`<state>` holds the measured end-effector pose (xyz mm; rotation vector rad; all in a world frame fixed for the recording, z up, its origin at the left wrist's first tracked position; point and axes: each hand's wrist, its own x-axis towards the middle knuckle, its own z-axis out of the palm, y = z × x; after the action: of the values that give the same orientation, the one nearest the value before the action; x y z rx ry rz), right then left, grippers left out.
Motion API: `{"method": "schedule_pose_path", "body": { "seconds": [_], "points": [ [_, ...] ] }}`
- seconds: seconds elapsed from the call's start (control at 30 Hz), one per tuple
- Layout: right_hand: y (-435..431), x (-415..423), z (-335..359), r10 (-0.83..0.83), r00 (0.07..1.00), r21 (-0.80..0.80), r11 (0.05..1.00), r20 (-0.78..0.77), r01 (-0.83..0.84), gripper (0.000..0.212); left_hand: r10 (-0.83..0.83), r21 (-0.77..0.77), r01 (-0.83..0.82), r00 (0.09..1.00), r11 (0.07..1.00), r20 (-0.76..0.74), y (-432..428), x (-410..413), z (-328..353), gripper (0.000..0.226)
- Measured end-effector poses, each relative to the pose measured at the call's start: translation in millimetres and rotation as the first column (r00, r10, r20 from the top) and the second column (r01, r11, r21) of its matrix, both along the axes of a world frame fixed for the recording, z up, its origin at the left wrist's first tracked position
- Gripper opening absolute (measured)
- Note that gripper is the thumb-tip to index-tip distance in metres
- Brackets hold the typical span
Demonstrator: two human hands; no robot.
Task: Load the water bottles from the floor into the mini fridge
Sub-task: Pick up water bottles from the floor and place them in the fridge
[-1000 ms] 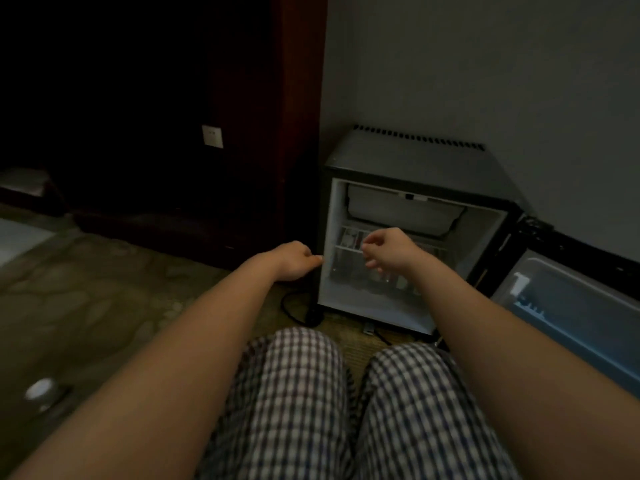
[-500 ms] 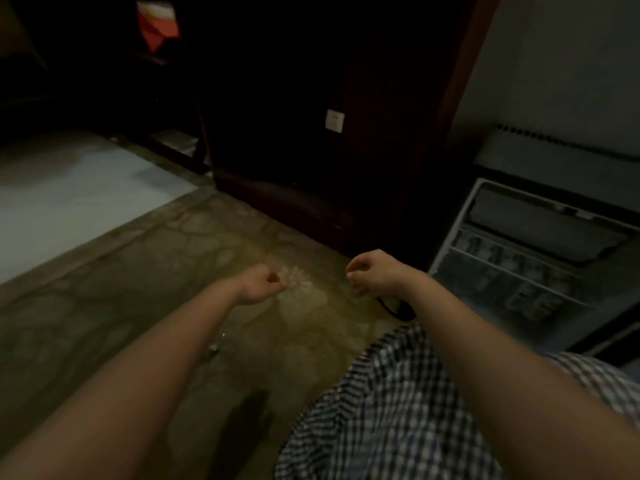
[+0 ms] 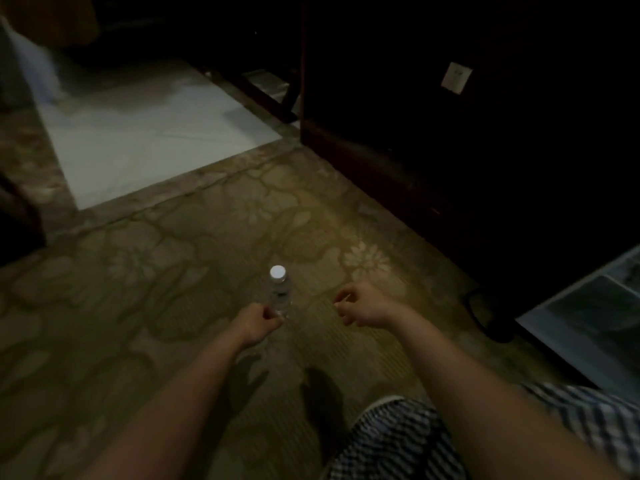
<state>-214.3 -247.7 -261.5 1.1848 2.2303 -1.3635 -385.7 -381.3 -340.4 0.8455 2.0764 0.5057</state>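
Observation:
A clear water bottle [image 3: 279,293] with a white cap stands upright on the patterned carpet [image 3: 173,271]. My left hand [image 3: 257,323] is low on the bottle's near-left side, fingers curled in, its knuckles at the base; I cannot tell whether they touch. My right hand [image 3: 362,306] hovers to the right of the bottle, apart from it, fingers loosely curled and holding nothing. The open mini fridge [image 3: 588,317] shows only as a pale corner at the right edge, its inside mostly cut off.
A dark wooden cabinet [image 3: 450,140] with a white wall socket [image 3: 456,77] fills the upper right. White floor tiles [image 3: 156,126] lie beyond the carpet at upper left. A black cable loop [image 3: 485,315] lies by the fridge. My checked shorts [image 3: 398,441] are at bottom right.
My view has swung left and down from the fridge to the floor. Both hands came away from the fridge shelf and dropped toward the carpet; the standing bottle has come into view.

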Motion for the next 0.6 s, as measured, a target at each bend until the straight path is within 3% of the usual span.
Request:
{"method": "schedule_pose_path", "body": {
  "seconds": [0.13,0.33,0.43,0.6],
  "points": [
    [8.5,-26.8,-25.7,-0.012,0.999,0.01,1.0,-0.033,0.012,0.03,0.167,0.002,-0.168,0.982,0.986,0.09,1.0,-2.5,-21.5,0.03],
    [16.9,-46.6,-59.2,-0.038,0.997,0.025,0.999,-0.073,0.04,0.03,0.348,0.123,-0.377,0.915,0.918,0.203,22.2,-10.0,-48.7,0.078],
    [20.1,-44.4,-73.8,-0.058,0.997,0.006,0.998,-0.055,0.059,0.028,0.356,0.196,-0.402,0.905,0.894,0.233,36.5,-9.9,-54.8,0.081],
    [28.1,-35.3,-89.6,-0.131,0.987,-0.004,0.991,-0.096,0.132,0.026,0.41,0.235,-0.437,0.898,0.868,0.16,58.1,-11.2,-66.7,0.078]
  ]
}}
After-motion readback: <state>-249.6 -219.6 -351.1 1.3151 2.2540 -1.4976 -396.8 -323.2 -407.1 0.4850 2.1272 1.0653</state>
